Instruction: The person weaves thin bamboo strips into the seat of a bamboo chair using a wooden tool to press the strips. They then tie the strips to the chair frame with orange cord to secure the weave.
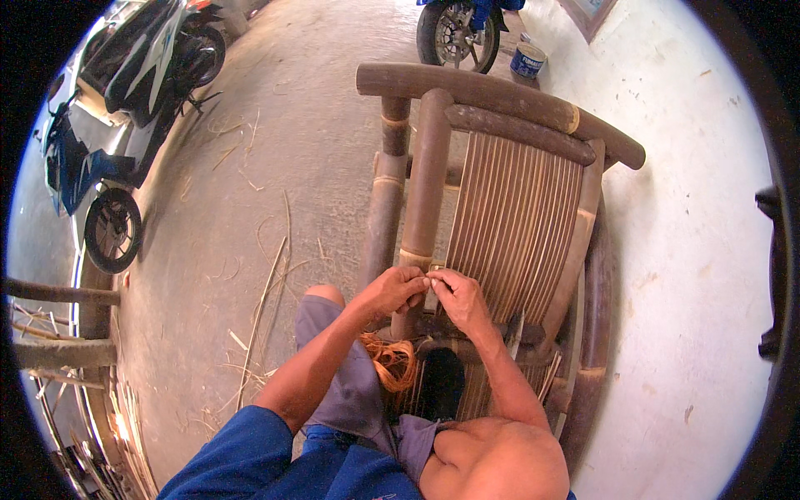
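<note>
Find the bamboo chair (515, 225) straight ahead, set on the floor (321, 150) beside the white wall (692, 250). Note the left hand (402, 290) and right hand (461, 297) held close together, near the left post (427, 183) and the slatted back's left edge. Read the grip as 2 narrow pinches, nearly closed, apparently on a small piece mostly hidden there; cannot tell its kind.

Could drop that piece by loosening either pinch, given so slight a hold. Might also tangle with the orange cord (392, 362), bunched loosely below the left hand, if drawn across it. Might split or kink if bent sharply against the post.

Points away from the lower edge of the view, with its long axis along the slats, leaning slightly rightward. Ends in the top rail (467, 85), set crosswise and sloping down to the right.
</note>
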Action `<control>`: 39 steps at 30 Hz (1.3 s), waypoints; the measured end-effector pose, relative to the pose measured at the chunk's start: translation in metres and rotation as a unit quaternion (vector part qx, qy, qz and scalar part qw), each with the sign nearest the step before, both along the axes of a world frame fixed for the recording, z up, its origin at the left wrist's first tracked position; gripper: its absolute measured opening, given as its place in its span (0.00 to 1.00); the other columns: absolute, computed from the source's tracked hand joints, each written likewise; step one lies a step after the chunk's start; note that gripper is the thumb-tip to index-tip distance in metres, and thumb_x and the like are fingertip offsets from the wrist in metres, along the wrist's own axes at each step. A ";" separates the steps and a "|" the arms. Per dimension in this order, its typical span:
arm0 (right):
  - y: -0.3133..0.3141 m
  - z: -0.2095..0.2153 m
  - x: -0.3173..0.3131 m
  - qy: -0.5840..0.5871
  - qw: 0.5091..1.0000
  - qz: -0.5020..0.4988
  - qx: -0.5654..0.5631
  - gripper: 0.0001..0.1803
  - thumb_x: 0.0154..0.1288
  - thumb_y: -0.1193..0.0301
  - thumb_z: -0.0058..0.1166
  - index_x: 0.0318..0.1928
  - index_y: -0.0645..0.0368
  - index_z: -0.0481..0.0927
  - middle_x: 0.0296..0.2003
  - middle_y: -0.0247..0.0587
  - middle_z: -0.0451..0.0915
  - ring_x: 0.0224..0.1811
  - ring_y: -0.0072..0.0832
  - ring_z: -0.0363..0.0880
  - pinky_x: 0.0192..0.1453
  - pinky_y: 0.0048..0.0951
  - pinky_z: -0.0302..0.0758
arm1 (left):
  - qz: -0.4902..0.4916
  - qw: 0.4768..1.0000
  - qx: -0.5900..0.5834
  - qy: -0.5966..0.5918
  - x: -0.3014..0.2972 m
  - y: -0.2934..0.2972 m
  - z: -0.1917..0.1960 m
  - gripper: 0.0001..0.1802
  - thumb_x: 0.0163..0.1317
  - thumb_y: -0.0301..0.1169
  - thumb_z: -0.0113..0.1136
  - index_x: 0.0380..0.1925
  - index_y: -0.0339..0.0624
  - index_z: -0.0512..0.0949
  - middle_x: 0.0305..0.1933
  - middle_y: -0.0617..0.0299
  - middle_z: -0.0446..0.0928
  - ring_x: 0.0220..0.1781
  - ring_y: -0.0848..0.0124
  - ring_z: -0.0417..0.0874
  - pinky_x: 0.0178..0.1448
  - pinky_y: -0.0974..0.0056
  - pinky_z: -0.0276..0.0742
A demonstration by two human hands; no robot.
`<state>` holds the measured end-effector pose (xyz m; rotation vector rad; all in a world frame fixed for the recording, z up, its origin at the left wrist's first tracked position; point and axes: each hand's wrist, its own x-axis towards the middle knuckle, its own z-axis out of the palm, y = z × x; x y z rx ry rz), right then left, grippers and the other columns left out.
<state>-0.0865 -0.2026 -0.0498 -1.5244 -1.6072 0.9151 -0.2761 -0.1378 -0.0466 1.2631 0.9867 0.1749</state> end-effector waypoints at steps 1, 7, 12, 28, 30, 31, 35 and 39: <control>-0.001 0.004 0.001 -0.023 0.999 -0.006 -0.022 0.15 0.77 0.69 0.54 0.55 0.66 0.82 0.39 0.47 0.86 0.40 0.35 0.84 0.48 0.39 0.80 | 0.002 1.000 0.016 -0.011 0.000 0.001 0.000 0.18 0.77 0.44 0.56 0.36 0.41 0.80 0.26 0.67 0.75 0.26 0.76 0.73 0.31 0.65 0.70; -0.004 0.024 -0.004 -0.013 0.998 -0.067 -0.006 0.08 0.70 0.71 0.59 0.43 0.63 0.82 0.40 0.54 0.85 0.44 0.51 0.86 0.48 0.45 0.81 | 0.002 0.957 0.291 0.011 0.004 -0.001 0.005 0.11 0.71 0.36 0.61 0.39 0.39 0.81 0.30 0.53 0.81 0.32 0.59 0.84 0.39 0.55 0.78; -0.003 0.029 -0.007 -0.073 0.993 -0.075 0.063 0.08 0.72 0.71 0.58 0.44 0.64 0.81 0.36 0.46 0.84 0.35 0.35 0.85 0.39 0.37 0.81 | 0.047 0.877 0.475 0.053 0.011 -0.004 0.011 0.12 0.66 0.35 0.63 0.44 0.40 0.83 0.39 0.47 0.85 0.44 0.46 0.86 0.46 0.48 0.81; -0.026 -0.021 -0.017 -0.163 0.982 -0.083 0.048 0.07 0.69 0.73 0.60 0.44 0.61 0.82 0.39 0.46 0.83 0.38 0.44 0.86 0.40 0.40 0.81 | 0.267 0.952 -0.105 -0.104 0.015 -0.044 -0.008 0.11 0.71 0.36 0.60 0.32 0.41 0.80 0.23 0.68 0.75 0.22 0.75 0.75 0.27 0.69 0.67; -0.028 -0.025 -0.020 -0.083 0.992 -0.091 0.016 0.08 0.68 0.71 0.61 0.44 0.61 0.83 0.39 0.49 0.83 0.42 0.48 0.85 0.43 0.43 0.80 | 0.289 0.939 -0.132 -0.136 0.014 -0.047 -0.008 0.10 0.73 0.34 0.60 0.35 0.39 0.80 0.24 0.67 0.75 0.20 0.75 0.74 0.25 0.70 0.65; -0.028 -0.026 -0.021 -0.041 0.995 -0.094 0.000 0.09 0.67 0.71 0.61 0.44 0.61 0.84 0.39 0.51 0.83 0.43 0.49 0.85 0.45 0.44 0.80 | 0.290 0.935 -0.132 -0.152 0.014 -0.048 -0.009 0.10 0.73 0.35 0.60 0.36 0.39 0.80 0.23 0.67 0.74 0.20 0.75 0.74 0.25 0.70 0.65; -0.027 -0.026 -0.022 0.101 0.986 -0.101 -0.081 0.11 0.71 0.69 0.60 0.46 0.65 0.86 0.38 0.43 0.85 0.41 0.37 0.85 0.44 0.38 0.79 | 0.280 0.939 -0.115 -0.164 0.010 -0.050 -0.013 0.11 0.74 0.36 0.61 0.36 0.39 0.80 0.23 0.68 0.74 0.20 0.76 0.74 0.25 0.70 0.66; -0.024 -0.021 -0.020 0.292 0.925 -0.134 -0.204 0.13 0.72 0.65 0.61 0.43 0.63 0.88 0.31 0.30 0.82 0.32 0.20 0.78 0.36 0.28 0.75 | 0.251 0.956 -0.067 -0.132 0.010 -0.050 -0.018 0.12 0.75 0.36 0.60 0.37 0.38 0.81 0.24 0.68 0.75 0.22 0.78 0.74 0.27 0.70 0.67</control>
